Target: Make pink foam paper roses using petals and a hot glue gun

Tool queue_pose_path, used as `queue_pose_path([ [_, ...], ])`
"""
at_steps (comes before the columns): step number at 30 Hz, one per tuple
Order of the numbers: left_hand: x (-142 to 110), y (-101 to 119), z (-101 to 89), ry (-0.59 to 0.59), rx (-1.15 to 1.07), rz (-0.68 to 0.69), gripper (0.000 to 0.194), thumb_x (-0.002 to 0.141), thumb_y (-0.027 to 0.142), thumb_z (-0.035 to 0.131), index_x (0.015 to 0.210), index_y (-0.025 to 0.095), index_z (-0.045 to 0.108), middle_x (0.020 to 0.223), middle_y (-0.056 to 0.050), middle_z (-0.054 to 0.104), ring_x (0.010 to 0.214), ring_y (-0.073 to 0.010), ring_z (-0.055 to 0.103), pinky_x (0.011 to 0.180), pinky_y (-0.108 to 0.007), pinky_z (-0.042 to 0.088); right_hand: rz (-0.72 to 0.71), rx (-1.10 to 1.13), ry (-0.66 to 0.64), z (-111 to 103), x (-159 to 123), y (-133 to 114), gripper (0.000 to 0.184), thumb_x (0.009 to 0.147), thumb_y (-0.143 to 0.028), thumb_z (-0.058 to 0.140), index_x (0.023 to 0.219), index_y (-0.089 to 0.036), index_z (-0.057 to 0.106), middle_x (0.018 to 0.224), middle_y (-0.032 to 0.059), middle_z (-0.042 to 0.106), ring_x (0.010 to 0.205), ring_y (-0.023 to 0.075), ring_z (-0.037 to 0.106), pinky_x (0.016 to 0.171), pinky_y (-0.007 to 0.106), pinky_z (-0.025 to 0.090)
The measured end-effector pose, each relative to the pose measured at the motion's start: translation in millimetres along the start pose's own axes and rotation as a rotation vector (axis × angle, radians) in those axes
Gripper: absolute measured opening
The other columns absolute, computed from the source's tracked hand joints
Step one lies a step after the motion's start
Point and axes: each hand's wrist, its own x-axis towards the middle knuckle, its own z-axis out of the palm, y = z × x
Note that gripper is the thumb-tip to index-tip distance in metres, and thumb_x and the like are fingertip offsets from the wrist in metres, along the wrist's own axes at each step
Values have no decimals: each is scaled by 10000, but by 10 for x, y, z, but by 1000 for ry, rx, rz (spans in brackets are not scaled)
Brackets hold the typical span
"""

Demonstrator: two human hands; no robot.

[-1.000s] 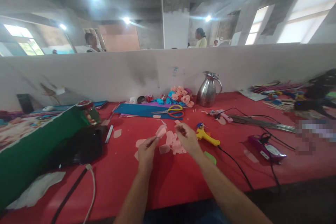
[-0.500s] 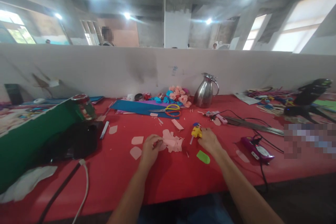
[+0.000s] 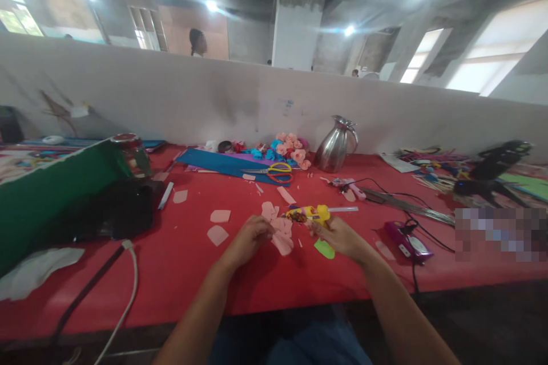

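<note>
My right hand (image 3: pixel 340 235) is closed around a yellow hot glue gun (image 3: pixel 315 214). A clear glue stick (image 3: pixel 343 209) sticks out of its back, and its front end points left toward a pile of pink paper petals (image 3: pixel 269 211). In my left hand (image 3: pixel 253 238) the fingers pinch a pink paper petal (image 3: pixel 282 243) at the near side of that pile. Just below the right hand lies a green paper piece (image 3: pixel 324 248). Two loose pink pieces (image 3: pixel 220 216) rest left of the left hand.
Scissors (image 3: pixel 274 171) lie on blue paper (image 3: pixel 214 164) behind the pile. Beyond are paper flowers (image 3: pixel 293 148) and a steel jug (image 3: pixel 336 145). A purple power strip (image 3: pixel 409 242) with cords sits right. A green panel (image 3: pixel 77 182) and a jar (image 3: pixel 131 155) stand left.
The glue gun has been lifted from the table by my right hand and turned, its front end now pointing left at the petals. My left hand has moved slightly right with a petal.
</note>
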Motion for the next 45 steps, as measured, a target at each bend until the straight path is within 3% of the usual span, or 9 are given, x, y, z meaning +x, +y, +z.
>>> queue_pose_path([
  [6, -166, 69, -49, -87, 169, 14, 224, 831, 128, 428, 740, 194, 621, 843, -46, 611, 844, -177, 490, 776, -313, 376, 1, 70, -120, 52, -295, -14, 345, 804, -490, 524, 780, -165, 636, 737, 29, 639, 680, 157, 572, 625, 253, 462],
  [12, -209, 44, -10, -101, 238, 48, 223, 806, 83, 425, 744, 202, 603, 798, -35, 587, 851, -182, 483, 792, -335, 371, -26, 89, -150, 210, -344, -142, 269, 828, -428, 508, 898, -223, 668, 746, 13, 659, 734, 188, 599, 675, 287, 485],
  [20, -208, 61, -16, -99, 233, 34, 231, 776, 44, 425, 762, 202, 593, 827, -39, 577, 875, -189, 487, 804, -352, 376, -32, 85, -213, 252, -271, -159, 353, 834, -414, 497, 1128, -254, 607, 1117, 44, 636, 1030, 234, 577, 908, 376, 434],
  [26, -210, 57, -11, -103, 238, 18, 213, 795, 60, 425, 768, 196, 586, 817, -41, 566, 850, -185, 477, 770, -337, 380, -49, 132, -217, 267, -264, -192, 329, 846, -391, 495, 1133, -275, 606, 1138, 20, 630, 1048, 208, 578, 919, 335, 430],
  [34, -202, 54, -14, -110, 233, 15, 201, 809, 101, 430, 775, 197, 603, 815, -46, 567, 842, -187, 475, 766, -339, 375, -39, 157, -218, 282, -247, -204, 306, 822, -349, 529, 1099, -270, 629, 1117, 26, 643, 1051, 233, 575, 938, 396, 420],
  [45, -193, 72, -14, -108, 271, 21, 196, 810, 92, 440, 725, 192, 585, 787, -41, 564, 817, -183, 476, 750, -327, 371, 6, 130, -195, 282, -247, -166, 318, 821, -343, 535, 1119, -264, 616, 1145, 30, 629, 1058, 228, 573, 945, 387, 416],
])
